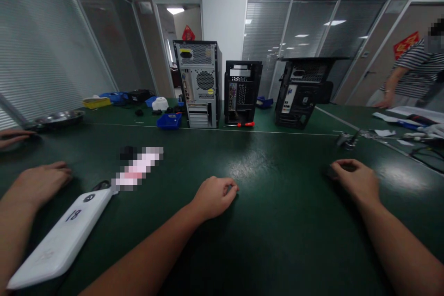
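White case (pixel 65 236) shares a dark green bench (pixel 270 222) with my hands, and it lies well off to the left of my left hand (pixel 213 196), flat and pointing away at a slant. The bench top is a smooth mat with a dull sheen that catches the ceiling lights. Glass partitions with blinds close the room. The case is a long rounded slab of matt white plastic with a dark "18" and a round dark mark near its far end. My left hand is curled into a loose fist on the mat, with nothing showing in it. My right hand (pixel 357 180) rests knuckles up with its fingers bent over a dark patch. I cannot tell whether it grips anything. Far beyond both hands stand three boxy computer towers (pixel 201 83) of perforated metal, and a red-handled screwdriver (pixel 243 124) lies at their feet.
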Demonstrator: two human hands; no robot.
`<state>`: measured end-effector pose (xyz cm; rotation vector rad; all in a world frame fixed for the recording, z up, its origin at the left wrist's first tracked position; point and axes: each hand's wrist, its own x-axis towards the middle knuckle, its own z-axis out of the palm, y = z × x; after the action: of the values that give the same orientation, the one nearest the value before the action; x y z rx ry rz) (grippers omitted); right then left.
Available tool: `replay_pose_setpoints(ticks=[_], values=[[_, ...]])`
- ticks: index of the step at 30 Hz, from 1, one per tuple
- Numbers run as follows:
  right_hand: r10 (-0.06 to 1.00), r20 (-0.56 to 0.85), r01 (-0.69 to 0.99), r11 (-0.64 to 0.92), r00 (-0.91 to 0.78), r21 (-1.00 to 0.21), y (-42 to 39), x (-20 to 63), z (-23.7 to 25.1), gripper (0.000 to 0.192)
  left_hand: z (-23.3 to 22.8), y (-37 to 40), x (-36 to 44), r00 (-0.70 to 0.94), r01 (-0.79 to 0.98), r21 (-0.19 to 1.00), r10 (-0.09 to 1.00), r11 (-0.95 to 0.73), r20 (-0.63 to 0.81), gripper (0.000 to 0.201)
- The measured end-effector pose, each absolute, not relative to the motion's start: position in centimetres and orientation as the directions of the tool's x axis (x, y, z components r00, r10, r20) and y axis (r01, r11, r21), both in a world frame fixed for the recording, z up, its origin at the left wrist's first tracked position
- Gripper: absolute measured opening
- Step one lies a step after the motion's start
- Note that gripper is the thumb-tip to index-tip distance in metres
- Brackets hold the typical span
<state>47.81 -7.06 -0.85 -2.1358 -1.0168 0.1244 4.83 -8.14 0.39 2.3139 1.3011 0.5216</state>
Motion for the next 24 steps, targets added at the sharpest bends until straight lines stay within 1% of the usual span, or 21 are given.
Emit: replay_pose_setpoints(ticks=[4, 8, 11, 13, 15, 17, 20, 22, 24], values=[[0.756, 0.257, 0.702, -0.349, 0.603, -0.621, -6.8, 48.1, -1.3, 0.041, 0.3, -8.1, 4.8, 0.489, 0.69, 0.554, 0.865, -0.465, 0.117, 0.033], [0.851, 0.298, 0.814, -0.226, 0.433, -0.535, -6.2, 48.8, -2.4, 0.052, 0.4, -8.2, 4.7, 0.499, 0.684, 0.558, 0.86, -0.469, 0.111, 0.033], [0.895, 0.313, 0.872, -0.148, 0.319, -0.467, -5.8, 48.4, -2.9, 0.051, 0.6, -8.2, 4.7, 0.5, 0.683, 0.558, 0.859, -0.47, 0.111, 0.032], [0.913, 0.338, 0.902, -0.067, 0.228, -0.427, -5.8, 47.0, -2.6, 0.047, 0.6, -8.3, 4.7, 0.495, 0.688, 0.557, 0.862, -0.465, 0.108, 0.032], [0.924, 0.374, 0.927, 0.072, 0.077, -0.369, -6.1, 44.4, -1.8, 0.044, 0.7, -8.3, 4.8, 0.494, 0.692, 0.553, 0.863, -0.465, 0.108, 0.032], [0.916, 0.383, 0.917, 0.249, -0.118, -0.312, -6.9, 41.0, -0.6, 0.04, 0.7, -8.3, 4.7, 0.499, 0.692, 0.547, 0.86, -0.471, 0.11, 0.032], [0.854, 0.316, 0.827, 0.497, -0.413, -0.262, -8.8, 35.3, 1.1, 0.039, 0.8, -8.4, 4.8, 0.516, 0.688, 0.534, 0.849, -0.491, 0.115, 0.033], [0.784, 0.284, 0.749, 0.616, -0.552, -0.245, -10.2, 31.9, 1.8, 0.039, 0.8, -8.5, 4.8, 0.543, 0.677, 0.524, 0.831, -0.517, 0.118, 0.032], [0.711, 0.287, 0.675, 0.701, -0.642, -0.229, -11.3, 29.5, 2.0, 0.043, 0.8, -8.7, 4.8, 0.583, 0.661, 0.504, 0.803, -0.556, 0.123, 0.03]])
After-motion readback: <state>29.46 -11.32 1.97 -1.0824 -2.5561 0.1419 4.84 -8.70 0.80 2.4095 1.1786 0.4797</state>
